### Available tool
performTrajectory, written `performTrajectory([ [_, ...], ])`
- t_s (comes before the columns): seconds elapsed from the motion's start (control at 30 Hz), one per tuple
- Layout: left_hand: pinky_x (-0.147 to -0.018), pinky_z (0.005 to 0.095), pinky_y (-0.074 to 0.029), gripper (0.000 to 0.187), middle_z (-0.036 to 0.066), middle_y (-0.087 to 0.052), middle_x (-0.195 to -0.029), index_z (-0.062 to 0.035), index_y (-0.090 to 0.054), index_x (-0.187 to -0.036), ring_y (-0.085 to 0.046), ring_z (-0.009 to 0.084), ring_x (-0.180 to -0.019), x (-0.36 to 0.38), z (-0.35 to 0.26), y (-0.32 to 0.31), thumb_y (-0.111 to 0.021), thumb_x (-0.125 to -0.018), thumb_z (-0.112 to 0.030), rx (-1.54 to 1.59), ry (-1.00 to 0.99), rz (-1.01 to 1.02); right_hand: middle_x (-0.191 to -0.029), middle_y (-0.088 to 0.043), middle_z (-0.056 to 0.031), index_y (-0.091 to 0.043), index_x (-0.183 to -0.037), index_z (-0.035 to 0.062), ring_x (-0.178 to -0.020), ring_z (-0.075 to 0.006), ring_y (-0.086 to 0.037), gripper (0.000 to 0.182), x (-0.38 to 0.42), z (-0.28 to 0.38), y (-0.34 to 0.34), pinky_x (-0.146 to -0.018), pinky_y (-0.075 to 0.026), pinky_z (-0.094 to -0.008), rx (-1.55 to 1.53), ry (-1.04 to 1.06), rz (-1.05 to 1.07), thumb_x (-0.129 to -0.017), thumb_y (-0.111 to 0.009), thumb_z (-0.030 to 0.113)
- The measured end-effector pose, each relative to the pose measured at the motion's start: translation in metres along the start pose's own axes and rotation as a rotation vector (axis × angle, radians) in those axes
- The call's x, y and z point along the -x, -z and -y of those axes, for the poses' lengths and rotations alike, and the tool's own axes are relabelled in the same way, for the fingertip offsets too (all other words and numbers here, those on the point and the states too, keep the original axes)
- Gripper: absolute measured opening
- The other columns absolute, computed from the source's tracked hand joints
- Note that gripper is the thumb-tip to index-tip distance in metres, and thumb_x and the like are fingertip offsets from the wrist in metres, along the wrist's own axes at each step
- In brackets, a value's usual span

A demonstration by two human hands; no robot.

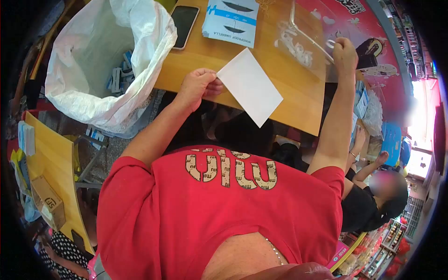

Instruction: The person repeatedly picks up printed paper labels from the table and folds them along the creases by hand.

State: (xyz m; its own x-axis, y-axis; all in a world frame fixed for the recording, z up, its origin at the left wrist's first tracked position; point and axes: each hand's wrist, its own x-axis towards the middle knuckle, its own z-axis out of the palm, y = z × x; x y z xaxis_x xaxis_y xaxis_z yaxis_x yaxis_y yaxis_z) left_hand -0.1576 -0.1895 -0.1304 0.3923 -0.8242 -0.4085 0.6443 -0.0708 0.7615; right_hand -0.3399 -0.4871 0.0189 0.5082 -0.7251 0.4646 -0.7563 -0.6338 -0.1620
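Observation:
My left hand [200, 87] pinches a blank white card [252, 86] by its corner, over the front edge of the wooden table [298, 105]. At the right, my right hand [346, 55] is closed, with a small white curved piece [330, 43] at its fingertips. It is beside the rim of a clear plastic box [310, 39]. Inside that box lie several small white pieces [298, 52], too small to name exactly. Beyond the card, a stack of printed cards [231, 21] reads "WINDPROOF UMBRELLA" and shows umbrella pictures.
A dark-screened phone [185, 25] lies beside a large white sack [58, 77] holding blue-and-white packets. At left stands another table [49, 154] with a cardboard box [47, 201]. A person in black [361, 210] is close on the right.

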Motion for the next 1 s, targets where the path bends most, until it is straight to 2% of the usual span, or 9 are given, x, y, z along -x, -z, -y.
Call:
performTrajectory([
  [0.2,-0.06,0.027,-0.05,0.01,0.007,-0.058,-0.074,-0.0023,-0.052,-0.082,-0.058,0.0145,-0.064,0.001,0.004,-0.002,-0.047,-0.081,-0.012,0.02,-0.032,-0.004,-0.085,-0.06,-0.0149,-0.061,-0.086,0.0086,-0.082,-0.0259,-0.057,0.023,0.029,0.019,-0.002,-0.074,-0.042,-0.0329,-0.279,-0.06,0.005,-0.074,-0.046,0.02],
  [0.27,-0.06,0.0274,-0.05,0.01,0.007,-0.058,-0.074,-0.0023,-0.052,-0.082,-0.058,0.0146,-0.064,0.003,0.004,-0.005,-0.047,-0.081,-0.012,0.005,-0.041,-0.005,-0.084,-0.06,-0.014,-0.06,-0.09,0.009,-0.081,-0.0245,-0.058,0.024,0.021,0.002,-0.015,-0.073,-0.043,-0.0311,0.102,0.059,0.032,-0.075,-0.047,0.022],
  [0.4,-0.06,0.0266,-0.049,0.012,0.008,-0.058,-0.073,-0.0008,-0.051,-0.081,-0.057,0.0153,-0.063,0.003,0.004,-0.004,-0.048,-0.079,-0.012,0.019,-0.05,-0.002,-0.083,-0.06,-0.0142,-0.06,-0.094,0.0111,-0.08,-0.0255,-0.058,0.025,0.023,0.008,-0.01,-0.072,-0.043,-0.03,0.047,0.113,0.048,-0.077,-0.047,0.024],
  [0.5,-0.061,0.0278,-0.05,0.012,0.009,-0.058,-0.074,-0.0012,-0.052,-0.083,-0.058,0.0161,-0.064,0.0,0.007,0.0,-0.048,-0.08,-0.012,0.019,-0.053,-0.005,-0.085,-0.06,-0.0139,-0.059,-0.095,0.0098,-0.08,-0.027,-0.058,0.028,0.045,0.013,0.0,-0.072,-0.043,-0.0297,-0.286,-0.054,-0.028,-0.077,-0.047,0.028],
  [0.57,-0.063,0.0292,-0.05,0.012,0.008,-0.058,-0.075,-0.0016,-0.052,-0.084,-0.058,0.0168,-0.065,-0.002,0.008,-0.001,-0.048,-0.08,-0.012,0.005,-0.042,0.005,-0.086,-0.061,-0.0133,-0.059,-0.094,0.0077,-0.08,-0.0279,-0.058,0.03,0.068,-0.002,-0.006,-0.072,-0.043,-0.0294,-0.398,-0.113,0.151,-0.078,-0.048,0.03],
  [0.7,-0.063,0.0311,-0.05,0.012,0.009,-0.058,-0.075,-0.0012,-0.052,-0.086,-0.058,0.018,-0.064,-0.006,0.009,0.006,-0.048,-0.08,-0.011,-0.011,-0.047,0.047,-0.105,-0.054,-0.0136,-0.057,-0.099,0.0113,-0.099,-0.0272,-0.05,0.039,0.136,-0.077,-0.066,-0.083,-0.039,-0.0349,0.313,0.025,-0.154,-0.074,-0.052,0.041],
  [0.77,-0.063,0.0316,-0.05,0.012,0.009,-0.058,-0.074,-0.001,-0.051,-0.087,-0.058,0.0184,-0.064,-0.004,0.009,0.004,-0.048,-0.08,-0.011,-0.014,-0.048,0.029,-0.106,-0.052,-0.0152,-0.055,-0.1,0.007,-0.101,-0.0276,-0.048,0.037,0.18,-0.087,-0.089,-0.085,-0.038,-0.0345,0.408,-0.098,-0.094,-0.076,-0.052,0.035],
  [0.83,-0.064,0.0319,-0.05,0.012,0.01,-0.058,-0.075,-0.0008,-0.051,-0.087,-0.058,0.0188,-0.065,-0.003,0.008,0.001,-0.048,-0.08,-0.01,-0.033,-0.037,0.056,-0.105,-0.053,-0.0156,-0.054,-0.099,0.003,-0.101,-0.0279,-0.048,0.031,0.199,-0.093,-0.099,-0.085,-0.038,-0.0344,-0.088,-0.15,-0.032,-0.078,-0.051,0.025],
  [1.0,-0.062,0.0314,-0.051,0.012,0.009,-0.057,-0.074,-0.0007,-0.051,-0.086,-0.058,0.0185,-0.064,0.0,0.007,-0.002,-0.047,-0.081,-0.011,-0.072,-0.057,0.056,-0.101,-0.054,-0.0153,-0.055,-0.097,0.0022,-0.097,-0.0283,-0.05,0.024,0.198,-0.086,-0.077,-0.084,-0.039,-0.0346,-0.129,-0.169,-0.099,-0.077,-0.049,0.015],
])
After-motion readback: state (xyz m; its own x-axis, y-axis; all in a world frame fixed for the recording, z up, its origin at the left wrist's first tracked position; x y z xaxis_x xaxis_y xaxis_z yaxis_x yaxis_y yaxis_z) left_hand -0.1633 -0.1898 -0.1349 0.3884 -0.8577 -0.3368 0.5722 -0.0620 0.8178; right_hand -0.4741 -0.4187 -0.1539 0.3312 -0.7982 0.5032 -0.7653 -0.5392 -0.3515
